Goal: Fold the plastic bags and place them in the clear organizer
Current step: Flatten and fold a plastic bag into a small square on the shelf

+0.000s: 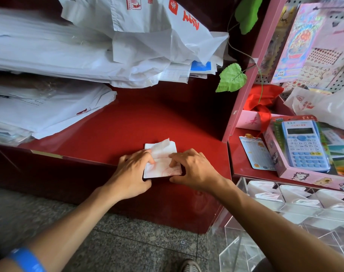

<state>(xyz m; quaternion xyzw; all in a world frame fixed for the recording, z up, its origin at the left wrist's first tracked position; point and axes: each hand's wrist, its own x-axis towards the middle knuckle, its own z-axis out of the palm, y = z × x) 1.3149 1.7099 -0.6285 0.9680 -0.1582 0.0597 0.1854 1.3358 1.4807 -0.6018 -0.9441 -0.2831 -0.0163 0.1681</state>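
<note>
A white plastic bag with red print [161, 160] lies folded into a small packet near the front edge of the red counter [128, 124]. My left hand [132, 171] pinches its left side, fingers curled over the fold. My right hand [192, 169] pinches its right side, thumb under the front corner. The clear organizer [285, 209] stands lower right, below the counter, with several folded white bags in its compartments. Stacks of unfolded white bags [59, 55] lie at the back left.
A pink shelf frame [251, 65] rises at the counter's right edge with green fake leaves [231, 77]. On the right shelf lie a blue calculator in a pink box [304, 146], a card [255, 152] and a red ribbon [263, 101]. Granite floor is below.
</note>
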